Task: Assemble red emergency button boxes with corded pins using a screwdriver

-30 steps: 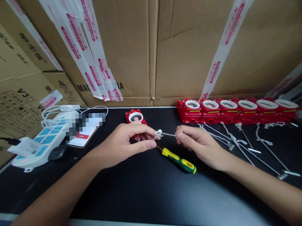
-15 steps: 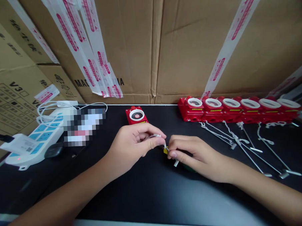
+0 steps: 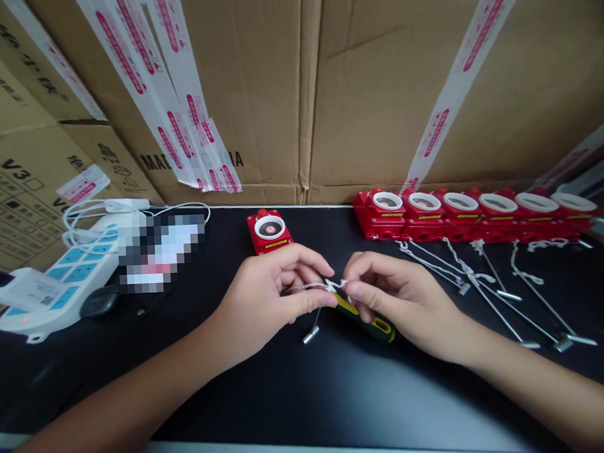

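A thin white cord (image 3: 330,287) runs between my two hands, looped or knotted in the gap. My left hand (image 3: 275,291) is closed on it between thumb and fingers. The cord's other end is pinched by my right hand (image 3: 398,299). Below my left fingertips hangs a small metal hammer (image 3: 311,335), its thin rod going up behind the hand. Lying on the table under my right hand is a green and yellow handled tool (image 3: 381,328), partly covered by the fingers. Just beyond my left hand sits a red alarm box (image 3: 269,231) with a white ring.
Several red boxes with white rings (image 3: 461,203) stand in a row at the back right, corded hammers (image 3: 526,310) before them. A white power strip (image 3: 59,290), a black plug (image 3: 100,301) and a blurred-out phone (image 3: 163,249) lie left. Cardboard (image 3: 256,88) walls the black table's back.
The small hammer has moved from my right hand to hang below my left. My right hand has shifted its hold onto the cord, and the green and yellow handle shows more.
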Demonstrator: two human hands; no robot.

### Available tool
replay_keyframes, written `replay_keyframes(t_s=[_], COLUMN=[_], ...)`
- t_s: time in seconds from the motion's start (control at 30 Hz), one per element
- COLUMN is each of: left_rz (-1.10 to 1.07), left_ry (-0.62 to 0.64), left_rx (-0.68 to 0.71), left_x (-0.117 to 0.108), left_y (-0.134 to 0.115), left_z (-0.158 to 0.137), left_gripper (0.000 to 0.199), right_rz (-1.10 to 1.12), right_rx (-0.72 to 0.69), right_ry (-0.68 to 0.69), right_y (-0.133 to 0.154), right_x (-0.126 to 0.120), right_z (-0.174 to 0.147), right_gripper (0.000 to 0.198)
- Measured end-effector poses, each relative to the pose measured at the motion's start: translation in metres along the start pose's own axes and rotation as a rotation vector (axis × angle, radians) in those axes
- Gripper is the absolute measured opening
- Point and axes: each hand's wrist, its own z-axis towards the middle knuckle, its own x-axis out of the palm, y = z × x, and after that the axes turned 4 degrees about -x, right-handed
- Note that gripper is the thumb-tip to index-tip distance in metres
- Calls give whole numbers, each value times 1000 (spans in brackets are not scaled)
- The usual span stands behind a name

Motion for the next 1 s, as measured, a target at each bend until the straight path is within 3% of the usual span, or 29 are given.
replay_keyframes(t_s=[0.2,0.4,1.0], left_rz=[74,89,103], left_ry=[-7,-22,-49], left_rx=[-2,-31,42], left_x=[-1,-2,-4], left_y=[-3,-4,1], left_z=[-1,-1,0], left_gripper=[13,8,12], right_rz=[-88,-17,247], right_rx=[-137,-239,-228], right_ry=[-8,-49,-227], right_y=[1,-6,-9], right_x=[-5,-12,-17], right_z=[-3,-5,2], right_gripper=[30,29,29])
